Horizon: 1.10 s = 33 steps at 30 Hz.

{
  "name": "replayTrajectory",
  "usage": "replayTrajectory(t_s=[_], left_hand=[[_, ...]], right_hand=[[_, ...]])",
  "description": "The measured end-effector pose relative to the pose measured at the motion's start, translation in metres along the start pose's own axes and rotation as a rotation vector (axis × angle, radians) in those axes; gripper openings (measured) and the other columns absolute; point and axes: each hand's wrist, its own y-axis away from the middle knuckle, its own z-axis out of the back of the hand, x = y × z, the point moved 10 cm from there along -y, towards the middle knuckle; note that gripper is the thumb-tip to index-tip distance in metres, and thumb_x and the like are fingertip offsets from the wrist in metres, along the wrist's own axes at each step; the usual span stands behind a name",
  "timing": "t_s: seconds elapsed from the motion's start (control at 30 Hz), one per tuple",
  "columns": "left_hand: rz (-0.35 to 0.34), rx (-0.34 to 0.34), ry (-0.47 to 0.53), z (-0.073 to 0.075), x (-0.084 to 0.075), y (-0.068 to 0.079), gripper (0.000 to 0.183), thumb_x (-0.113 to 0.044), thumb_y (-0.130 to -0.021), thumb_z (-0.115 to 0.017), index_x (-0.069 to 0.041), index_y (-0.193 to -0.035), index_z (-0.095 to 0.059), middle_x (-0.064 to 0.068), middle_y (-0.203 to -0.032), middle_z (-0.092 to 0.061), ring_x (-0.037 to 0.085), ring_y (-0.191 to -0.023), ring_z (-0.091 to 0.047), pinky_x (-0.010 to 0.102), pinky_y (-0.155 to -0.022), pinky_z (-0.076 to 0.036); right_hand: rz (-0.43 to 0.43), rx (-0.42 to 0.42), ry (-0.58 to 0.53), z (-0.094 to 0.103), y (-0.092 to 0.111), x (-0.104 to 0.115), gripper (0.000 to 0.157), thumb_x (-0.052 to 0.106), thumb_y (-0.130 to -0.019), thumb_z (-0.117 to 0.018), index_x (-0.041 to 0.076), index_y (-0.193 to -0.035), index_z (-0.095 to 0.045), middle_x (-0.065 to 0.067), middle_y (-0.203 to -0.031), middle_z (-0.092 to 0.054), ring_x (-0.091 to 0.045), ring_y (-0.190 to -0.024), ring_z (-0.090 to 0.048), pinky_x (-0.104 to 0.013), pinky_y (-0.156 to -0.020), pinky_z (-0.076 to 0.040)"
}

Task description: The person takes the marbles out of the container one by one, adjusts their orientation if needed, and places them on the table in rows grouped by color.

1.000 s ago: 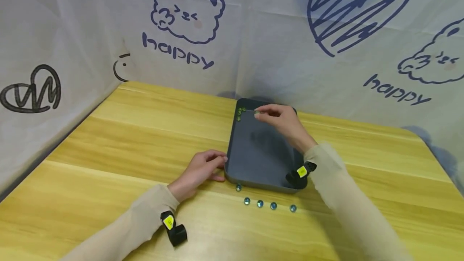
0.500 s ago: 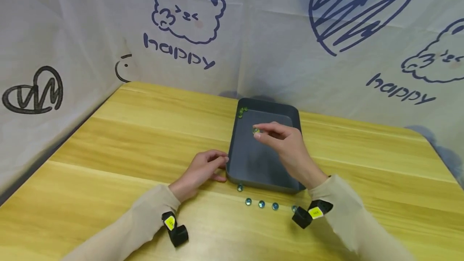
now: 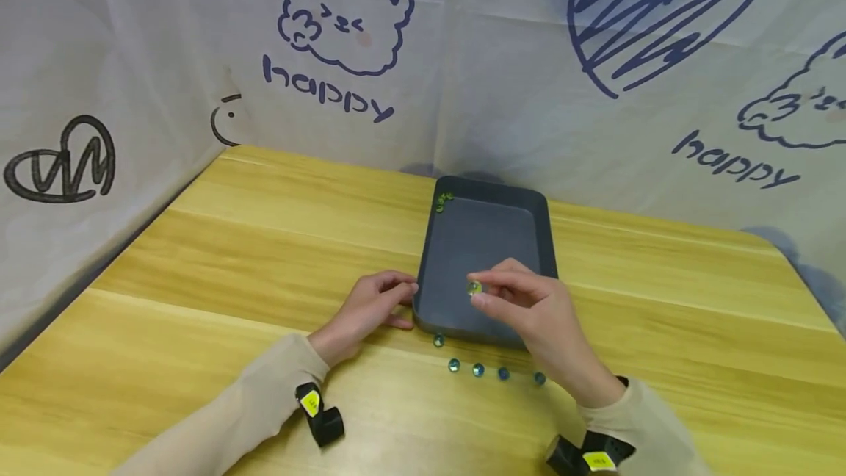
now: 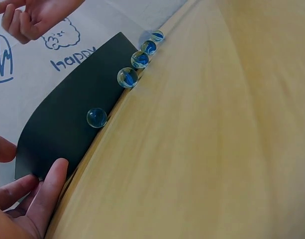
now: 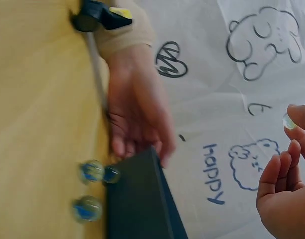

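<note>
My right hand [image 3: 551, 322] pinches a clear marble [image 3: 474, 288] with a yellow-green swirl between thumb and index fingertips, over the near part of a dark grey tray [image 3: 485, 241]. The other fingers of that hand curl loosely inward in the right wrist view. At the tray's near left corner, my left hand [image 3: 366, 307] rests with its fingertips against the outer wall, as the left wrist view also shows. Several green marbles [image 3: 441, 203] cluster in the tray's far left corner. Several clear marbles with blue swirls [image 3: 478, 369] lie in a loose row on the table just before the tray.
The yellow wood-grain table [image 3: 264, 241] carries the tray near its back edge. Behind and to the left hangs a white cloth [image 3: 489, 94] with drawn bears, hearts and lettering. Black wrist cameras [image 3: 324, 421] sit on both sleeves.
My right hand has drawn back from the tray's far end toward its near edge, carrying the pinched marble. The left hand stays at the tray's corner.
</note>
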Motion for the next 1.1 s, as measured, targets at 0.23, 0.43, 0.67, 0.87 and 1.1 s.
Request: replayTrajectory(t_s=[0.23, 0.43, 0.67, 0.87, 1.1], left_hand=[[0.018, -0.012, -0.004, 0.003, 0.002, -0.001, 0.032, -0.011, -0.096, -0.056, 0.006, -0.123, -0.059, 0.019, -0.111, -0.062, 0.023, -0.091, -0.064, 0.033, -0.069, -0.061], [0.004, -0.016, -0.001, 0.003, 0.002, -0.001, 0.031, -0.010, -0.096, -0.056, 0.007, -0.122, -0.060, 0.019, -0.110, -0.063, 0.023, -0.091, -0.064, 0.034, -0.069, -0.061], [-0.005, -0.010, 0.000, 0.002, 0.001, -0.003, 0.032, -0.011, -0.095, -0.057, 0.006, -0.122, -0.060, 0.019, -0.109, -0.062, 0.023, -0.090, -0.064, 0.034, -0.069, -0.061], [-0.014, -0.009, -0.004, 0.001, -0.001, -0.003, 0.032, -0.010, -0.096, -0.056, 0.007, -0.121, -0.059, 0.021, -0.110, -0.062, 0.024, -0.091, -0.064, 0.034, -0.069, -0.061], [-0.018, 0.003, -0.009, 0.001, -0.002, -0.003, 0.031, -0.011, -0.096, -0.054, 0.007, -0.121, -0.060, 0.020, -0.111, -0.062, 0.023, -0.093, -0.063, 0.034, -0.069, -0.061]], right_hand=[[0.024, 0.042, 0.050, -0.016, 0.017, -0.001, 0.022, 0.002, -0.086, -0.070, -0.009, -0.106, -0.069, -0.006, -0.090, -0.060, -0.016, -0.075, -0.057, -0.023, -0.064, -0.054], [0.147, 0.074, 0.050, -0.031, 0.024, -0.001, 0.019, -0.003, -0.085, -0.070, -0.007, -0.103, -0.071, -0.006, -0.088, -0.060, -0.013, -0.074, -0.053, -0.020, -0.056, -0.049], [0.133, 0.071, 0.111, -0.037, 0.028, -0.011, 0.018, -0.002, -0.084, -0.071, -0.004, -0.102, -0.072, -0.007, -0.084, -0.059, -0.013, -0.075, -0.053, -0.019, -0.058, -0.049], [0.103, 0.034, 0.167, -0.038, 0.032, -0.016, 0.018, 0.000, -0.084, -0.072, -0.001, -0.102, -0.073, -0.012, -0.084, -0.060, -0.015, -0.076, -0.055, -0.022, -0.061, -0.051], [0.050, 0.028, 0.253, -0.044, 0.040, -0.021, 0.019, 0.008, -0.084, -0.075, 0.003, -0.102, -0.075, 0.003, -0.081, -0.058, -0.012, -0.072, -0.054, -0.022, -0.056, -0.045]])
